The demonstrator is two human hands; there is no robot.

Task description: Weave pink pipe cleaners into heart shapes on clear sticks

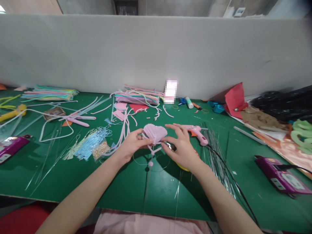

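My left hand (133,143) pinches a lilac fan-shaped pipe-cleaner piece (155,131) between thumb and fingers, above the table. The thumb lies across its narrow lower end. My right hand (181,148) is at the other side, thumb and forefinger closed at a short lilac strip at the base, the other fingers lifted apart. Below the fan hangs a V of lilac pipe cleaner (153,151). A small lilac ball (150,163) on a thin wire is lower still. Under my right hand, a yellow-edged round object (183,168) is mostly hidden.
Right of my hands lies a pink glue gun (198,134) with a black cord, beside a bundle of thin wires (219,162). Blue tassels (91,143) and a bag of gold beads (100,150) lie left. Pipe-cleaner bundles (137,97) line the back. A purple device (282,177) sits far right.
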